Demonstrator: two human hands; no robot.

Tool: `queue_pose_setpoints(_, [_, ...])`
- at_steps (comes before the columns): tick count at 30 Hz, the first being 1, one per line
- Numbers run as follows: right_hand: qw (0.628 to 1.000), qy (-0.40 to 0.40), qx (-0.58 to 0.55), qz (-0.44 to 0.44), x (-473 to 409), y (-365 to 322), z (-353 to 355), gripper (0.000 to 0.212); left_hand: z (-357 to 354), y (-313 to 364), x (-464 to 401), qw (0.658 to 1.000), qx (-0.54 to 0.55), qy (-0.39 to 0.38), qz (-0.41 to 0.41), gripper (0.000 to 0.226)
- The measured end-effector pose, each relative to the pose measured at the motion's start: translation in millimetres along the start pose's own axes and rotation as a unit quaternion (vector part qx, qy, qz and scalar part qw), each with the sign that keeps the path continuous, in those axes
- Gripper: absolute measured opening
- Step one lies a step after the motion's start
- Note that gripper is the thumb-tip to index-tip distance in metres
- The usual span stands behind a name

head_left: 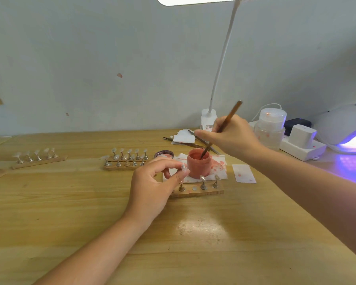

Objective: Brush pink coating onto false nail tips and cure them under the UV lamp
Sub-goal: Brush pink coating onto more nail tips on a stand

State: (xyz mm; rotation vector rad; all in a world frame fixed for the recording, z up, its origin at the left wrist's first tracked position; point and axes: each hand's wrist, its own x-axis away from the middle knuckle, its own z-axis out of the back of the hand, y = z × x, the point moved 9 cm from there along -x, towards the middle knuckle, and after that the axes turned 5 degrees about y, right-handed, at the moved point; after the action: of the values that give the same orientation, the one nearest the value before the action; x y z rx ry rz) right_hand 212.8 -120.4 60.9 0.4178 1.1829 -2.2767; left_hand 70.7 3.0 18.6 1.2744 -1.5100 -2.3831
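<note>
The right hand (pixel 232 136) grips a brush (pixel 222 128) dipped in the pink jar (pixel 198 166), while the left hand (pixel 154 188) pinches a nail tip (pixel 183 167) above the bench (pixel 70 202).

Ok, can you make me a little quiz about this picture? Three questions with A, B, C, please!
1. Where is the brush tip?
A. inside the pink jar
B. on the table
C. under the UV lamp

2. What colour glows from the UV lamp?
A. green
B. purple
C. orange

3. Is the pink jar's lid on?
A. yes, screwed tight
B. no, jar open
C. half on

Answers:
1 A: the right hand dips the brush into the pink jar.
2 B: the UV lamp casts purple light on the table.
3 B: its mouth gapes; a lid lies behind.
</note>
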Motion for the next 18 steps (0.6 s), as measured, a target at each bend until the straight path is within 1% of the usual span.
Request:
queue_pose_setpoints(4, [0.995, -0.067, 0.071, 0.006, 1.2, -2.5, -24.1, 0.045, 1.1, 1.8, -0.3, 1.000, 0.018, 0.004, 0.010, 0.007])
queue_pose_setpoints(7, [0.992, -0.083, 0.096, 0.012, 3.0, -4.3, -30.0, 0.044, 1.1, 1.8, -0.3, 1.000, 0.023, 0.003, 0.012, 0.007])
queue_pose_setpoints(13, [0.999, -0.026, -0.009, -0.041, -6.2, 3.6, 1.0, 0.043, 0.5, -1.2, -0.4, 0.999, 0.033, -0.003, 0.017, 0.007])
queue_pose_setpoints(18, [0.997, -0.005, -0.044, -0.070, -8.4, 18.4, 12.6, 0.044, -0.3, 0.0, -0.4, 0.999, 0.033, -0.003, 0.018, 0.008])
